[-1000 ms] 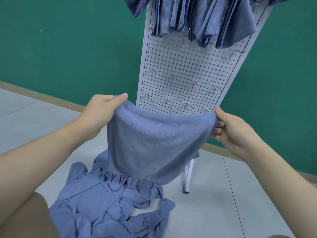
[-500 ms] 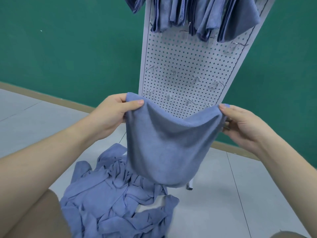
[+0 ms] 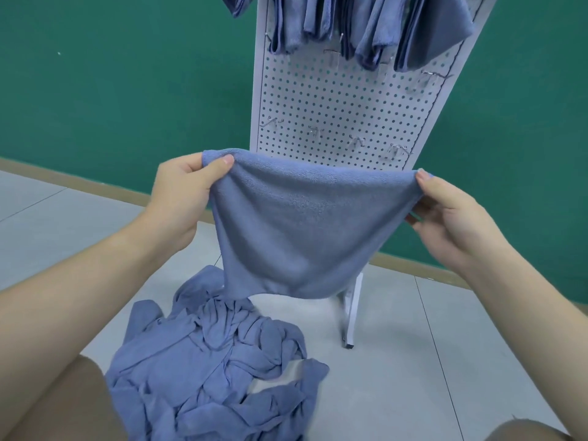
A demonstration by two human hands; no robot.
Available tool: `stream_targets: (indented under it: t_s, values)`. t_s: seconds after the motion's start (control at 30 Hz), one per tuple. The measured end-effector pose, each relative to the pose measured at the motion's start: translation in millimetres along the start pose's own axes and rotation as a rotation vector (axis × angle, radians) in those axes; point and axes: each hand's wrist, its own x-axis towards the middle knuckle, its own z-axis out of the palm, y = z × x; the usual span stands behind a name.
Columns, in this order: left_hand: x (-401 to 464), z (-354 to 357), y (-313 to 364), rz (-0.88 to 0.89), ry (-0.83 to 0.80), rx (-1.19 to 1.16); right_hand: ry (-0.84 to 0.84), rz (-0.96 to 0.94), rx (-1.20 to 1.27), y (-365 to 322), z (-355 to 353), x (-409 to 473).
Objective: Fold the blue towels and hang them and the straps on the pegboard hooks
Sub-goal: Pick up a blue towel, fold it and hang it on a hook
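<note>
A blue towel point(image 3: 299, 230) hangs doubled in the air in front of the white pegboard point(image 3: 337, 103). My left hand point(image 3: 187, 192) pinches its upper left corner between thumb and fingers. At the upper right corner, my right hand point(image 3: 451, 218) pinches the cloth the same way. The top edge sags slightly between the two hands. Several folded blue towels point(image 3: 375, 27) hang from hooks along the top of the pegboard. Bare metal hooks point(image 3: 318, 133) stick out in a row lower down the board. A heap of loose blue towels point(image 3: 216, 361) lies on the floor below.
The pegboard stands on a thin white leg point(image 3: 351, 313) on a grey tiled floor point(image 3: 413, 361), against a green wall point(image 3: 127, 90). My knees point(image 3: 66, 405) show at the bottom corners of the view.
Both hands have lifted the towel a little and pulled its top edge wider and straighter. The view has shifted slightly closer to the pegboard.
</note>
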Motion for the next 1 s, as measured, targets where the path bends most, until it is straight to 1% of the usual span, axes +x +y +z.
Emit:
stream_targets:
  t_s: [0.13,0.27,0.37,0.47,0.6,0.7,0.77,0.87,1.0]
  values:
    - [0,0,2,0.034,0.034,-0.006,-0.001,-0.035,-0.023,1,0,2]
    - [-1,-3,3,0.082,0.064,0.022,-0.022,-0.087,-0.142,0,8,-1]
    - [-1,-5,5,0.119,0.074,0.058,0.014,-0.115,-0.252,4,13,-1]
    - [-1,-5,5,0.112,0.065,0.104,0.086,-0.13,-0.336,6,17,-2]
    - [-2,-3,6,0.086,0.037,0.141,0.178,-0.056,-0.322,5,24,-4]
    - [-4,-2,7,0.063,0.034,0.14,0.167,-0.028,-0.268,5,29,-6]
    - [-4,-2,8,0.052,0.036,0.121,0.129,-0.009,-0.226,5,31,-7]
    - [-4,-4,9,0.043,0.057,0.093,0.06,-0.054,-0.249,7,31,-6]
    - [-1,-8,11,0.032,0.07,0.082,0.045,-0.074,-0.293,10,31,-4]
